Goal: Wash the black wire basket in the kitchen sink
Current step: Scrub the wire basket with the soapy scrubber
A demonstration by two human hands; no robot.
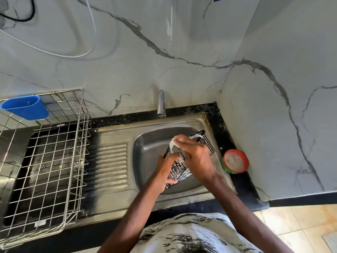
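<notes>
Count: one black wire basket (180,173), one sink (145,152), one tap (161,105), one steel dish rack (54,161), one blue cup (25,109), one round red-and-green tub (235,161), two hands. Basket is over the sink bowl toward its right side, tilted, streaked with white foam; whether it touches the bowl floor cannot be told. Left hand (164,172) grips the basket's near left side, thumb over the rim and fingers curled beneath. Right hand (197,157) reaches across the basket top and holds a white foamy wad (175,141) in curled fingers against the upper wires; too blurred to tell sponge from cloth. Containers: the tub holds a pale whitish paste and sits on the black worktop (244,189) at its right edge, just beside the sink's right rim. The blue cup hangs on the rack's far left corner; its contents are not visible. The rack stands at the worktop's left end, partly over the ribbed drainboard (109,161). Room: the left half of the sink bowl and the drainboard ribs between bowl and rack lie open. The tap stands at the sink's far edge, apart from the basket.
</notes>
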